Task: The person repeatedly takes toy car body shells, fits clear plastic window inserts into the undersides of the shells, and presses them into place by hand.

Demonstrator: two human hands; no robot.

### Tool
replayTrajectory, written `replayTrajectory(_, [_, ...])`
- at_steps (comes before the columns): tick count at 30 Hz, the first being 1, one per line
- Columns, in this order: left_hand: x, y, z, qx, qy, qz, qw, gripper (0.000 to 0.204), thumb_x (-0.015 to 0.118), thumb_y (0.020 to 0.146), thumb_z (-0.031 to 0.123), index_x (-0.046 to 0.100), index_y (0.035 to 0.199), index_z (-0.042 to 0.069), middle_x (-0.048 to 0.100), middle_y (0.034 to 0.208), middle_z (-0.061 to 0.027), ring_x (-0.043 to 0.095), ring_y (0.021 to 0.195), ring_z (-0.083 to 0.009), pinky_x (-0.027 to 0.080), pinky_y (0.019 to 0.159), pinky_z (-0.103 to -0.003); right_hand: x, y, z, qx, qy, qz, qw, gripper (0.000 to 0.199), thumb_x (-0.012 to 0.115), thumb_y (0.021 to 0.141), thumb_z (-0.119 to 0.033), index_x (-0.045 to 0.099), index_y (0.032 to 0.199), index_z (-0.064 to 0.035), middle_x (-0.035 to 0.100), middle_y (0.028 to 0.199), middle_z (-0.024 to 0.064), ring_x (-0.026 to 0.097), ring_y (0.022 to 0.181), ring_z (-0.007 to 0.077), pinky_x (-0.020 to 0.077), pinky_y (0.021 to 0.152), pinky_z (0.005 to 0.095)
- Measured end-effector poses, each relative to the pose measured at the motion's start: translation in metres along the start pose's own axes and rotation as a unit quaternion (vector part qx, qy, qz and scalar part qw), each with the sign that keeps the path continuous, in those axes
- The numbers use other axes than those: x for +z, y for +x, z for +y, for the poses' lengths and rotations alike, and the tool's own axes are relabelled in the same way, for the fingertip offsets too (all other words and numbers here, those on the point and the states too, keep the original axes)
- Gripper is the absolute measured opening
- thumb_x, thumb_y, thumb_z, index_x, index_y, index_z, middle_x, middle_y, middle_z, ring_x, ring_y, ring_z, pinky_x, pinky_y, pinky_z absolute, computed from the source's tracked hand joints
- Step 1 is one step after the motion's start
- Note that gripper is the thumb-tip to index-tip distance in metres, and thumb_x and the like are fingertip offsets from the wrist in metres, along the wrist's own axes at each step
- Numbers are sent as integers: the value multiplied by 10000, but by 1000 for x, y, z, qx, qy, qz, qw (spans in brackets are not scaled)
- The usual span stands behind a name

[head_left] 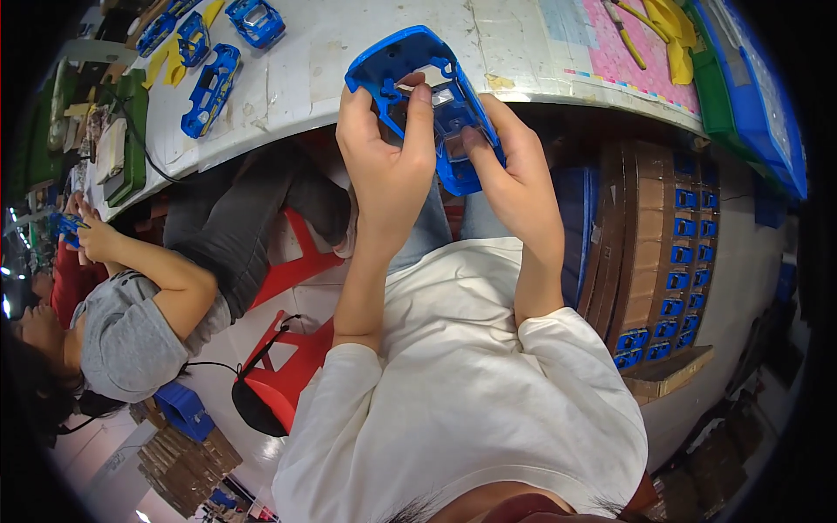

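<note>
Between my two hands, just past the table's front edge, is a blue toy car body shell [408, 48], its hollow underside turned up toward me. My left hand [384, 139] grips its left side, the thumb reaching into the hollow. On the right side, my right hand [514, 166] is closed round the rim with its thumb pressed inside. A clear plastic piece [446, 98] shows within the shell near both thumbs; whether it is fixed there I cannot tell.
Several blue car shells [212, 91] lie at the table's left, near yellow pieces [166, 63]. Cutters [629, 39] rest on a pink sheet [602, 44]; blue and green bins [750, 96] stand at right. A partitioned carton [647, 218] holds blue shells. At left sits a co-worker [131, 322].
</note>
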State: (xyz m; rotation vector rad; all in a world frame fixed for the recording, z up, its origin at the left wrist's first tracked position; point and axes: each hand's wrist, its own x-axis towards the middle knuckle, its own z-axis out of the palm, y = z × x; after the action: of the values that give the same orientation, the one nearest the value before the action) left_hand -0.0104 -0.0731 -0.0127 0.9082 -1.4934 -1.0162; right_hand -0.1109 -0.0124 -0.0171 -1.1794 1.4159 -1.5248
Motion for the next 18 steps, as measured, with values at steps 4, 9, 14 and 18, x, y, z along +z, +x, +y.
replayTrajectory(4, [1,-1,-5,26,-10,-22,999,140,564,809,17,533,941,-20,589,893,-94,556,785,-112,456,666,-238,0,1,-1,-10,-7,16,1000,134,459,831,-48,501,935,24,532,640,88,457,559,113,400,536,258])
replayTrajectory(9, [2,-10,-1,-53,-100,-100,989,298,528,795,-26,460,1085,-33,556,973,-115,558,838,-133,464,744,-257,-2,2,3,-6,1,25,1000,145,461,835,-57,503,948,24,536,666,91,453,587,102,404,553,251])
replayTrajectory(14, [1,-18,-10,-56,-85,-109,989,309,532,786,-8,467,1087,-24,560,970,-115,552,852,-146,456,747,-265,1,2,3,-19,6,42,999,164,463,840,-59,507,975,22,555,707,96,463,619,96,418,587,241])
replayTrajectory(18, [2,-18,-10,-44,-69,-112,990,300,524,784,-8,474,1080,-24,564,956,-115,551,848,-155,456,737,-271,-1,3,1,-11,0,45,999,166,462,843,-53,518,982,19,572,722,95,471,634,94,424,604,235])
